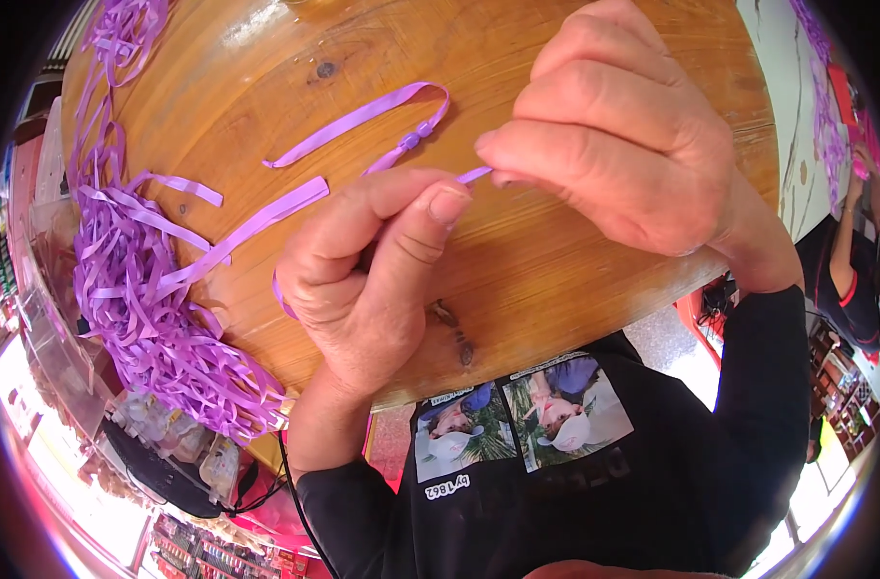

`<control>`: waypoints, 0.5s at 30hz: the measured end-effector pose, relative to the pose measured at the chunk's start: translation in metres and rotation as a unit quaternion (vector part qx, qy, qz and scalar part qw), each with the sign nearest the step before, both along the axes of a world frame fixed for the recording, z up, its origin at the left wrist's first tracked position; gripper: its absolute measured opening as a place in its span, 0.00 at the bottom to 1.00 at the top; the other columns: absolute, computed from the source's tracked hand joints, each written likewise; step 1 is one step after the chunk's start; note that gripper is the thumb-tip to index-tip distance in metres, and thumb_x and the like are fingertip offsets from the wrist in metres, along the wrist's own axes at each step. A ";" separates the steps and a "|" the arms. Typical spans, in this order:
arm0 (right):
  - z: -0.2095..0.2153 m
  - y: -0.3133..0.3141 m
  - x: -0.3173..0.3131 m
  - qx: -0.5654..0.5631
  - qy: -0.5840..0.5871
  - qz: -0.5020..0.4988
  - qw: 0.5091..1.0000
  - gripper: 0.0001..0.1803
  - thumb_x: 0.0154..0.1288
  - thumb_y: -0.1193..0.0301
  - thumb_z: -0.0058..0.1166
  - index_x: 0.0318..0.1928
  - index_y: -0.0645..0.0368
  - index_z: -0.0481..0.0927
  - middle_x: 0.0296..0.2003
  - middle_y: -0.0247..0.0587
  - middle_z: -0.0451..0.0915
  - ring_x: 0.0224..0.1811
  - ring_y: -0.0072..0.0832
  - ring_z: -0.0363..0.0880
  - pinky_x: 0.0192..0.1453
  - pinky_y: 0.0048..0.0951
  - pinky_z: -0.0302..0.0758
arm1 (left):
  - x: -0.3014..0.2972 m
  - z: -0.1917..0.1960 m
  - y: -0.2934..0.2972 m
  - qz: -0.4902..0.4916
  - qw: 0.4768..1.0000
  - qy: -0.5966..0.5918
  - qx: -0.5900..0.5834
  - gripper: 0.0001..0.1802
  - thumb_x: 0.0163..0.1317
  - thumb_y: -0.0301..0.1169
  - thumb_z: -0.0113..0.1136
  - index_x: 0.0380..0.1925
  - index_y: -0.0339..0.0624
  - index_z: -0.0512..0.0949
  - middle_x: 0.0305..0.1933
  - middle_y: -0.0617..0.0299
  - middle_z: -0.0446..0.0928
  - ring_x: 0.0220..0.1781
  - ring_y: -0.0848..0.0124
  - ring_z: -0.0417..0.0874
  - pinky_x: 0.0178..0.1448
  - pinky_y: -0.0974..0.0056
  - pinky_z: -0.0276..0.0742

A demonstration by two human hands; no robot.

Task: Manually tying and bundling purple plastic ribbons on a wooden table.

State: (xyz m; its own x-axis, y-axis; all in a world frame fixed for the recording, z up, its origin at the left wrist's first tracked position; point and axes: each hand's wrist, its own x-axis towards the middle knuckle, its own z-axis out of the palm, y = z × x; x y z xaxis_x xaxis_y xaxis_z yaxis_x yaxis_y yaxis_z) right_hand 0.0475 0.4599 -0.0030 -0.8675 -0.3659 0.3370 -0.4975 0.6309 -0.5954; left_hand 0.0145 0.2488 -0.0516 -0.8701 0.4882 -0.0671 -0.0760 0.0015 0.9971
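Over a round wooden table (556, 261), my left hand (372, 280) pinches a purple ribbon strip (363, 116) between thumb and forefinger. My right hand (614, 145) pinches the same strip's end just to the right, fingertips almost touching the left thumb. The ribbon loops away across the table and carries a small purple clasp (413, 140). Another end of ribbon hangs below my left palm.
A big heap of loose purple ribbon strips (140, 289) lies along the table's left edge. More purple ribbon (826, 116) lies on a pale surface at far right, where another person in dark clothes (850, 280) sits. Small clear bags (184, 434) sit below the heap.
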 end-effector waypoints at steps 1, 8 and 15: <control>0.004 0.001 -0.001 0.000 -0.009 0.000 1.000 0.11 0.51 0.74 0.57 0.36 0.66 0.79 0.29 0.38 0.76 0.28 0.30 0.73 0.34 0.28 0.64 | 0.000 0.002 0.000 -0.001 1.000 -0.005 -0.001 0.04 0.58 0.21 0.60 0.33 0.31 0.79 0.25 0.70 0.74 0.25 0.85 0.67 0.28 0.79 0.61; -0.012 0.005 -0.005 0.008 0.043 -0.010 0.999 0.07 0.55 0.75 0.56 0.35 0.63 0.79 0.28 0.39 0.76 0.28 0.29 0.73 0.33 0.27 0.66 | -0.009 -0.004 -0.003 -0.064 0.990 0.112 -0.061 0.04 0.57 0.22 0.62 0.32 0.33 0.78 0.22 0.69 0.71 0.24 0.83 0.68 0.27 0.77 0.62; -0.019 0.047 -0.001 -0.412 0.080 -0.204 0.884 0.09 0.66 0.72 0.47 0.43 0.62 0.75 0.33 0.38 0.76 0.34 0.23 0.73 0.41 0.25 0.69 | -0.020 0.006 -0.013 -0.095 0.982 0.136 -0.087 0.08 0.59 0.23 0.59 0.39 0.34 0.77 0.35 0.66 0.79 0.29 0.86 0.70 0.33 0.80 0.64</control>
